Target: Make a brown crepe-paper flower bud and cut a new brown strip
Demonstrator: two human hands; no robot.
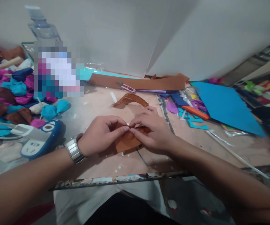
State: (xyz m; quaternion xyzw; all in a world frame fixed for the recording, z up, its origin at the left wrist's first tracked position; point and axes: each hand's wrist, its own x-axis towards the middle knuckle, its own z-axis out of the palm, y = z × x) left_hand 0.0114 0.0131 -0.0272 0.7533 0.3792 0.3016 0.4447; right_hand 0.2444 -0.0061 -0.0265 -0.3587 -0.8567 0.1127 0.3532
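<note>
Between my two hands is a piece of brown paper or thin sheet (125, 142), held just above the table near its front edge. My left hand (104, 131), with a metal watch on the wrist, pinches its upper edge between thumb and finger. Close against it, my right hand (151, 128) pinches the same edge, thumb tip near the left thumb. A small white bit shows between the fingertips. Behind the hands lies a curved brown strip (131, 99), and beyond it a pink utility knife (126, 87) rests on a long brown sheet (139, 82).
At left are many crumpled pieces in pink, blue and brown (17, 87) and a blue-white power strip (42, 140). A bottle (43, 29) stands behind. Right hold a blue sheet (226, 106), an orange cutter (195, 112), scraps and a thin white stick (238, 154).
</note>
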